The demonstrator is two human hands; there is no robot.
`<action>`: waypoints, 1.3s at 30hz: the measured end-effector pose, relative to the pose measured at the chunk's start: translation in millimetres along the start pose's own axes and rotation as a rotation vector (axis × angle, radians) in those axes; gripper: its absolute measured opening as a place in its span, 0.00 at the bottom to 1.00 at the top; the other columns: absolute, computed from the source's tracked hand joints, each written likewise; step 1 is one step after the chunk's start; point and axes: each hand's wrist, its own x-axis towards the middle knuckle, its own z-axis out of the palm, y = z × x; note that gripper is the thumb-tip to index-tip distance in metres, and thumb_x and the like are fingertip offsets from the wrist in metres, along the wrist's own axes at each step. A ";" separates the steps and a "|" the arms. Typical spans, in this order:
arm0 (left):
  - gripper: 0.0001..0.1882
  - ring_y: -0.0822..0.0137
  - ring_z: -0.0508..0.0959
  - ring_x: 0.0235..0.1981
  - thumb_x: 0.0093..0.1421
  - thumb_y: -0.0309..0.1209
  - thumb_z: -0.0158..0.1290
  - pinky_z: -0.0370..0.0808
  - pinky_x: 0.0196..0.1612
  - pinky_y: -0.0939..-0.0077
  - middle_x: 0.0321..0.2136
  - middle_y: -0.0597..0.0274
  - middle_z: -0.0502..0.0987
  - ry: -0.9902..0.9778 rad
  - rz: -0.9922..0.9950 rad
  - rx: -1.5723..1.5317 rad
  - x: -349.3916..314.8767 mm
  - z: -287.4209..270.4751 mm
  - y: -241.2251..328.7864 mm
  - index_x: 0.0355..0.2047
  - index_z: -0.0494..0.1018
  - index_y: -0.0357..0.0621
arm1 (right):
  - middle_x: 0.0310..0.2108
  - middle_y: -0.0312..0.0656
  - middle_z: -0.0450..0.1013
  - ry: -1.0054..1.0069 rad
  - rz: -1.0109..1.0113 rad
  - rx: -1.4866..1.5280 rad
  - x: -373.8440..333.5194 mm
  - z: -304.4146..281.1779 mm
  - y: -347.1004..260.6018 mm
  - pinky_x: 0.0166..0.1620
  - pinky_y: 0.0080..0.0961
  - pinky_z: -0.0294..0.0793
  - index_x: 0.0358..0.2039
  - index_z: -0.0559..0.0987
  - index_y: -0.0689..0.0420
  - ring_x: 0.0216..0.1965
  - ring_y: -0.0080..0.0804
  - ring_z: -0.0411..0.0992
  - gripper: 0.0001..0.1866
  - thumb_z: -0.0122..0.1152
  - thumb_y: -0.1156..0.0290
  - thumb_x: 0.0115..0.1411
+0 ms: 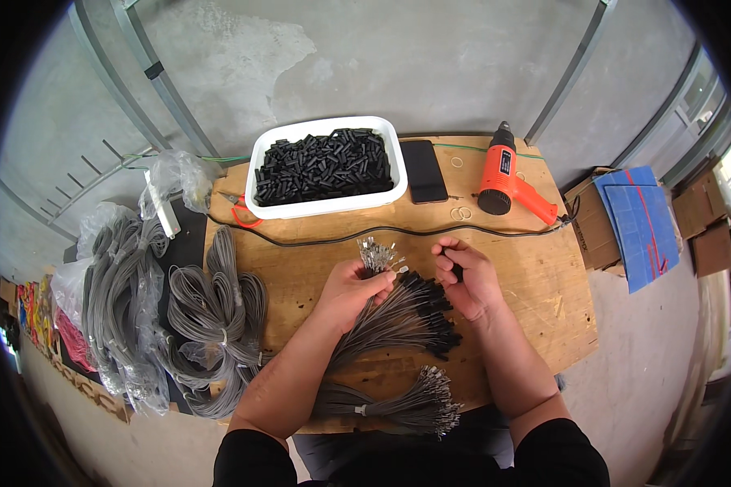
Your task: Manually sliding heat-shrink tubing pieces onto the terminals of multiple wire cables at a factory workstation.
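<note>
Over the middle of the wooden table, my left hand (pixel 348 294) pinches a bunch of grey wires, with their silvery metal terminals (pixel 377 255) fanning out above the fingers. One terminal sticks out to the right by the thumb tip. My right hand (pixel 473 284) is curled closed a little to the right, around black sleeves (pixel 453 264) that show partly between its fingers; how many cannot be seen. Between and below the hands lie grey wires tipped with black sleeves (pixel 432 316). Nearer to me rests another tied wire bundle (pixel 398 404) with bare metal terminals.
A white tub (pixel 333 209) full of short black sleeves stands at the back, beside red-handled pliers (pixel 244 213), a dark phone (pixel 427 172) and an orange heat gun (pixel 508 178). A black cable (pixel 341 240) crosses the table. Coiled grey wires (pixel 219 325) pile up at left.
</note>
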 end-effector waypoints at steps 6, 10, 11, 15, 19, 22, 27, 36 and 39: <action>0.08 0.72 0.74 0.25 0.59 0.27 0.62 0.70 0.29 0.77 0.26 0.62 0.77 -0.013 0.003 -0.009 -0.1 0.0 -0.2 0.35 0.76 0.37 | 0.37 0.44 0.73 -0.041 0.019 0.027 -0.2 -1.2 -2.1 0.24 0.14 0.60 0.45 0.72 0.62 0.25 0.21 0.63 0.09 0.45 0.80 0.68; 0.08 0.72 0.74 0.25 0.59 0.27 0.62 0.70 0.30 0.78 0.26 0.63 0.77 -0.028 0.006 -0.021 0.2 -2.3 -1.7 0.35 0.75 0.38 | 0.35 0.43 0.74 -0.084 0.044 -0.031 -6.7 7.0 -5.2 0.22 0.13 0.59 0.47 0.73 0.62 0.24 0.20 0.62 0.10 0.47 0.79 0.67; 0.08 0.72 0.74 0.25 0.59 0.27 0.62 0.70 0.30 0.78 0.26 0.63 0.77 -0.026 0.007 -0.022 -0.1 -2.2 -1.5 0.35 0.75 0.38 | 0.35 0.43 0.74 -0.086 0.046 -0.032 -8.0 8.6 -5.3 0.22 0.13 0.59 0.47 0.73 0.62 0.24 0.20 0.62 0.10 0.47 0.79 0.67; 0.08 0.73 0.74 0.25 0.59 0.27 0.62 0.70 0.30 0.78 0.26 0.63 0.77 -0.018 -0.004 -0.015 -1.7 0.1 1.8 0.36 0.75 0.38 | 0.33 0.42 0.74 -0.098 0.062 -0.116 -10.6 9.5 -3.9 0.22 0.13 0.58 0.47 0.75 0.62 0.23 0.19 0.62 0.10 0.48 0.77 0.68; 0.07 0.73 0.74 0.25 0.60 0.28 0.61 0.70 0.30 0.78 0.25 0.64 0.77 -0.016 -0.001 -0.035 -4.1 1.9 5.0 0.35 0.75 0.38 | 0.33 0.42 0.75 -0.155 0.037 -0.192 -14.3 16.6 -2.2 0.22 0.12 0.58 0.46 0.76 0.61 0.23 0.18 0.62 0.10 0.48 0.75 0.69; 0.07 0.73 0.74 0.25 0.60 0.28 0.61 0.70 0.30 0.78 0.25 0.64 0.77 -0.023 0.005 -0.041 -4.3 1.3 5.4 0.35 0.75 0.38 | 0.34 0.43 0.77 -0.113 -0.036 -0.328 -15.8 19.4 4.4 0.22 0.11 0.57 0.45 0.76 0.60 0.22 0.18 0.62 0.08 0.50 0.76 0.69; 0.07 0.73 0.74 0.25 0.60 0.28 0.61 0.70 0.30 0.78 0.25 0.64 0.77 -0.022 0.006 -0.053 -4.5 -0.1 4.9 0.34 0.75 0.39 | 0.35 0.44 0.79 -0.100 -0.071 -0.369 -14.1 16.6 9.3 0.22 0.11 0.57 0.43 0.77 0.60 0.22 0.16 0.61 0.06 0.54 0.77 0.66; 0.07 0.73 0.74 0.24 0.59 0.27 0.61 0.70 0.29 0.78 0.25 0.63 0.77 -0.028 0.010 -0.045 -1.4 -1.2 1.9 0.34 0.75 0.39 | 0.32 0.41 0.77 -0.081 -0.068 -0.277 -11.5 11.4 2.8 0.23 0.12 0.56 0.43 0.77 0.63 0.20 0.15 0.59 0.07 0.57 0.77 0.65; 0.07 0.72 0.74 0.24 0.59 0.27 0.62 0.70 0.29 0.78 0.25 0.63 0.77 -0.041 0.017 -0.041 -1.0 2.6 3.2 0.34 0.75 0.38 | 0.29 0.38 0.75 -0.047 -0.118 -0.363 -12.3 7.5 2.8 0.23 0.12 0.56 0.40 0.77 0.60 0.21 0.15 0.60 0.04 0.58 0.76 0.65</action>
